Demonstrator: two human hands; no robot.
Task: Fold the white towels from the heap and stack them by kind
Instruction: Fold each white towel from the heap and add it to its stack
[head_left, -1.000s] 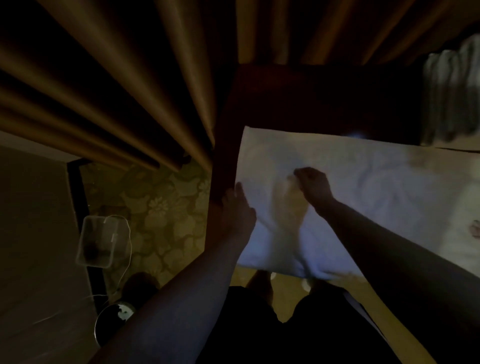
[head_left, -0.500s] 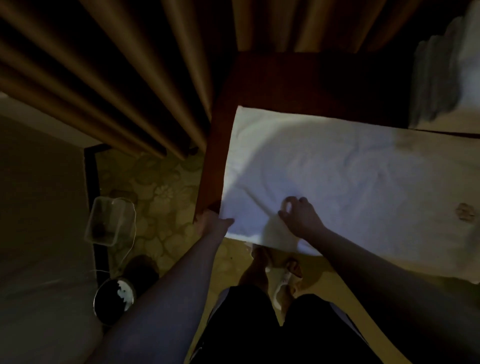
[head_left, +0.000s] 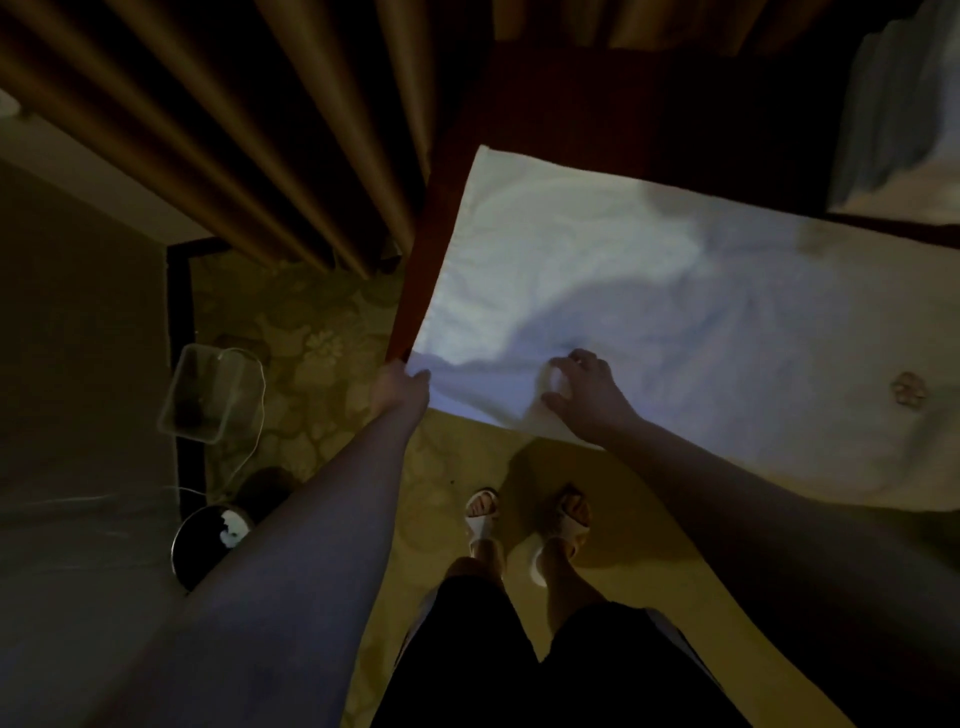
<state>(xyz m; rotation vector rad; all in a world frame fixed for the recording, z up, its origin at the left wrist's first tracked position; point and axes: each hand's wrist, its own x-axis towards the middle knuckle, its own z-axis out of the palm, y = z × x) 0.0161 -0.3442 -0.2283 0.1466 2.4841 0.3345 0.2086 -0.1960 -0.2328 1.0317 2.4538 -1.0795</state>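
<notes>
A large white towel (head_left: 649, 291) lies spread flat over a dark red wooden table (head_left: 597, 104), its near edge hanging just over the table's front. My left hand (head_left: 397, 387) pinches the towel's near left corner at the table's corner. My right hand (head_left: 582, 389) rests on the near edge a little to the right, fingers curled into a bunch of the cloth. A small brown mark (head_left: 908, 391) shows on the towel at the right. More white towels (head_left: 904, 114) are heaped at the far right on the table.
Brown curtains (head_left: 234, 130) hang left of the table. On the patterned floor at the left stand a clear plastic box (head_left: 210, 395) with a white cord and a round dark bin (head_left: 208, 545). My sandalled feet (head_left: 524, 525) stand before the table.
Both hands slid from the towel's middle back to its near edge. My left hand now pinches the corner and the right gathers cloth at the edge.
</notes>
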